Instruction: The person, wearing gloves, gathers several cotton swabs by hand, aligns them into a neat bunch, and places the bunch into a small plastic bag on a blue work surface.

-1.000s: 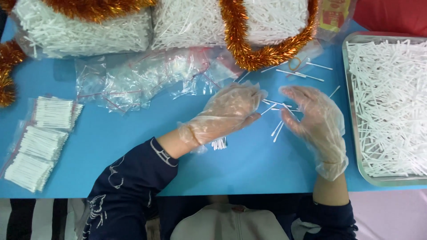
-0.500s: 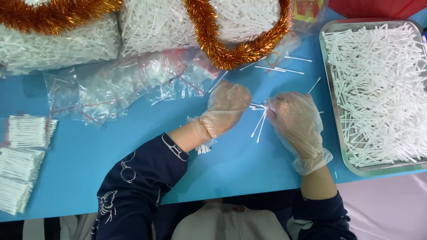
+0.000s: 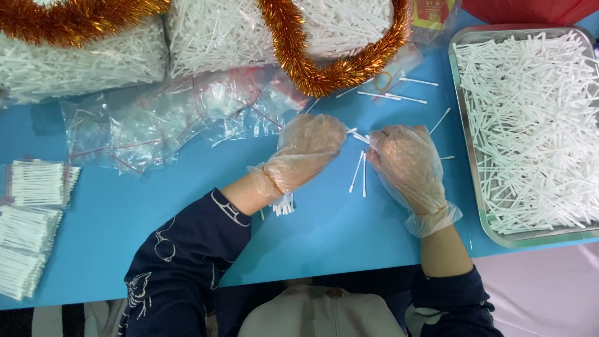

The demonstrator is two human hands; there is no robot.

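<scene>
Both my hands wear thin clear plastic gloves and meet over the blue table (image 3: 187,206). My left hand (image 3: 306,153) is curled, with a few white cotton swabs (image 3: 358,136) sticking out between it and my right hand (image 3: 402,162), which is curled too and touches the same swabs. Two loose swabs (image 3: 359,173) lie on the table just below the fingertips. A small bundle of swabs (image 3: 284,205) lies under my left wrist.
A steel tray (image 3: 469,156) full of white swabs stands at the right. Empty clear bags (image 3: 175,118) lie behind my hands. Big bags of swabs (image 3: 81,59) with orange tinsel (image 3: 312,68) fill the back. Packed swab packets (image 3: 34,187) lie at the left edge.
My hands have drawn together and closed on a few swabs that lay spread on the table. The view has shifted, so everything sits further left in the frame.
</scene>
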